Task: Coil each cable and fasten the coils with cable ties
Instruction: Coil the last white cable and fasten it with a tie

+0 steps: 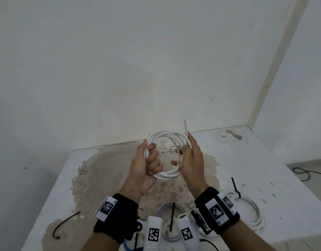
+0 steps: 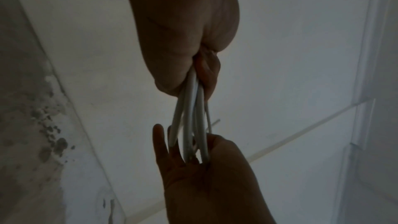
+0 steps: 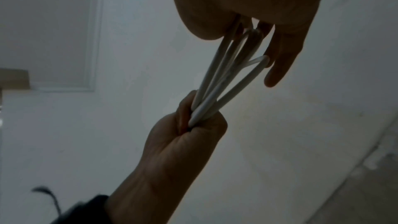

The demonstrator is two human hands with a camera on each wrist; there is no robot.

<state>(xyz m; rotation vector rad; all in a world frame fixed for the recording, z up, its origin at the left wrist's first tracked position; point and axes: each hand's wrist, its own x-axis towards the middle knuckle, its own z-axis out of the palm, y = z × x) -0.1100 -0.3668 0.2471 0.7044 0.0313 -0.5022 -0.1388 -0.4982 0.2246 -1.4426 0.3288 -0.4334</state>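
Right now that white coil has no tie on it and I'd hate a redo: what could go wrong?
The free end sticks up past the right hand; it may spring out. The left hand alone grips the white coil, so loops could fan apart when reaching for the loose black tie far left.

No readable text, brand, number or sign shows in any view. The only printed marks are black-and-white square code patterns, which carry no letters or digits: one on a white tag on the left wristband (image 1: 106,208), two on white tags on the right wristband (image 1: 217,212), and one each on the two white camera housings (image 1: 153,234) below the wrists. The wrist views are dim and show nothing written.
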